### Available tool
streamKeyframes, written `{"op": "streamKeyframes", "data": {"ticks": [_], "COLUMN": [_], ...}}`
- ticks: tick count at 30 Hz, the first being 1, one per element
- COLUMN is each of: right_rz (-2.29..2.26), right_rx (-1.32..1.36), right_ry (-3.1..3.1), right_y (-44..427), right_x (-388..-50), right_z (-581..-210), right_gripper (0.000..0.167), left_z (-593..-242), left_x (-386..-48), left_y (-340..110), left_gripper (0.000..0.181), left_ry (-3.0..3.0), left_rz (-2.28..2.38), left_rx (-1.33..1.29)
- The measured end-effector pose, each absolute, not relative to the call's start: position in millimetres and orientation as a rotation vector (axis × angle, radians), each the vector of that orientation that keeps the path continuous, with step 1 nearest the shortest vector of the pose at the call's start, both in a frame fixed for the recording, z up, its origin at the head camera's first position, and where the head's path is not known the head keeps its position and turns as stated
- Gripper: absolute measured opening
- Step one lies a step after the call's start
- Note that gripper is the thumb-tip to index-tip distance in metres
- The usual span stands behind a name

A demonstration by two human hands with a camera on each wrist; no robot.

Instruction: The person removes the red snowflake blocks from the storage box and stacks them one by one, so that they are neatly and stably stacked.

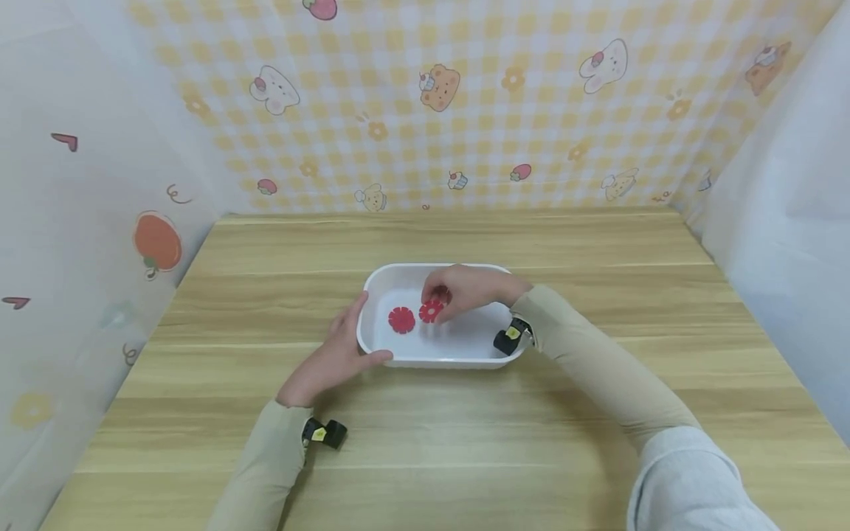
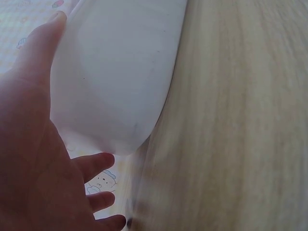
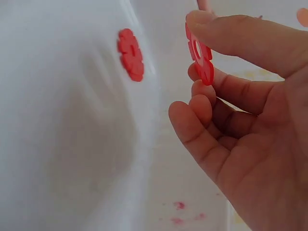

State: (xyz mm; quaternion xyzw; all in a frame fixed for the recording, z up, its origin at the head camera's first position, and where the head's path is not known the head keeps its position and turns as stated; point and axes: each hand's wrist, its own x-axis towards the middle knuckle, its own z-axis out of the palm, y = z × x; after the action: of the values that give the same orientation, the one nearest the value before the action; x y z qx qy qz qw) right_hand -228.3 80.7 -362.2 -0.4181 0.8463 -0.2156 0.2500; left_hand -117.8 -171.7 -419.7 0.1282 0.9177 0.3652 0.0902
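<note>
A white oblong plastic tub [image 1: 465,363] stands on the wooden table. My left hand [image 1: 340,354] rests against its left end, the thumb along the near rim and the fingers spread on the outer wall, also seen in the left wrist view on the tub [image 2: 115,72]. Over the tub, my right hand [image 1: 468,287] pinches a red notched snowflake disc [image 3: 196,48] between thumb and fingers, its round centre hole showing. A darker red patch [image 1: 443,293] lies between those fingers; I cannot tell if it is a second disc. Left of it, another red snowflake disc [image 1: 401,320] lies in the tub.
The wooden table [image 1: 425,450] spreads round the tub on all sides. A yellow checked cloth [image 1: 425,140] hangs behind, with pale sheets at both sides. A black wrist camera [image 1: 510,338] on the right arm overlaps the tub's right end.
</note>
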Motion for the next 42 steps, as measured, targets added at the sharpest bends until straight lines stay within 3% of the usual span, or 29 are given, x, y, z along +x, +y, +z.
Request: {"op": "streamKeyframes", "data": {"ticks": [15,42], "right_rz": [-0.698,-0.807], "right_rx": [-1.109,-0.884], "right_ry": [2.361,2.548], "right_y": [113,183], "right_x": [-223,-211], "right_z": [-343,-344], "right_gripper": [0.038,0.034], "left_z": [-418,-419], "left_x": [-118,-118], "left_y": [-172,-172], "left_gripper": [0.108,0.108], "left_ry": [2.711,2.721], "left_rz": [1.098,1.087], "left_rx": [0.357,0.366]}}
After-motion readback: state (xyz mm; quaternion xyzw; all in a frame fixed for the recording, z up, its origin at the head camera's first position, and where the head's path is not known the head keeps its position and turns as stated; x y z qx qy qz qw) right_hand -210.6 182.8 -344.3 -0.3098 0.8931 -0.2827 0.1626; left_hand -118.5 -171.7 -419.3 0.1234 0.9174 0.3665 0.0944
